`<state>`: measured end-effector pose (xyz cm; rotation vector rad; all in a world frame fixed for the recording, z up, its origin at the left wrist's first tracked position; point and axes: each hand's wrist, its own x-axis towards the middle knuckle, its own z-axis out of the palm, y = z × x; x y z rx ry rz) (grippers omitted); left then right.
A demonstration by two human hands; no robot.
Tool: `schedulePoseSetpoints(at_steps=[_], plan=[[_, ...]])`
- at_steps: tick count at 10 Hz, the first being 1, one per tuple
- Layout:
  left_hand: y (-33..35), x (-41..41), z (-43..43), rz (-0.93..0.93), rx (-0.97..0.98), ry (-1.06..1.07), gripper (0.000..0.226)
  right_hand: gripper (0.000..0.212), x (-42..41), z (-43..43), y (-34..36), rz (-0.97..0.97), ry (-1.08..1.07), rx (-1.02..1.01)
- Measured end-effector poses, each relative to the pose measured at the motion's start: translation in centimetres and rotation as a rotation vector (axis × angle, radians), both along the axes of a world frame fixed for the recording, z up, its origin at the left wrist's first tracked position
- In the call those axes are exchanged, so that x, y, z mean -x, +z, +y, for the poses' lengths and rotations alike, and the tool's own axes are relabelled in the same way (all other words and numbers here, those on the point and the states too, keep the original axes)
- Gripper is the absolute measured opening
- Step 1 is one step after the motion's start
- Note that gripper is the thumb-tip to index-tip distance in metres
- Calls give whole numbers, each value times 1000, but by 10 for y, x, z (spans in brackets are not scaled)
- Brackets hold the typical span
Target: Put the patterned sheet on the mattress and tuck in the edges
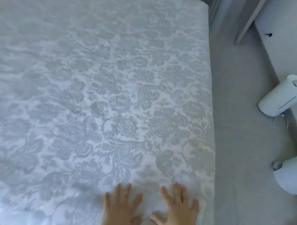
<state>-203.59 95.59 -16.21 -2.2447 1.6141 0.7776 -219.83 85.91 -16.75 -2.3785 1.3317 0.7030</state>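
Patterned sheet (97, 88): lay spread over the mattress top. Left hand (121, 208) and right hand (179, 212): fingers spread, palms flat on the sheet near its front right corner.

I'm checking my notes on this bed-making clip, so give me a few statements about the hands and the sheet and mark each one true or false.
1. Both the left hand and the right hand rest flat, fingers spread, on the patterned sheet. True.
2. The left hand grips a bunched fold of the sheet. False: its fingers are straight and hold nothing.
3. The hands are at the near end of the bed, close to its right edge. True.
4. The white cylinder lies on top of the bed. False: it is on the floor by the wall, to the right of the bed.
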Motion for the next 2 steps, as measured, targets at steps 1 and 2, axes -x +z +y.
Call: schedulePoseSetpoints(at_steps=[1, 2], plan=[[53, 18, 36, 97, -222, -20, 55, 81, 30, 16, 49, 142, 97, -153], [115, 28, 46, 194, -221, 96, 48, 39, 21, 18, 122, 155, 152, -186]])
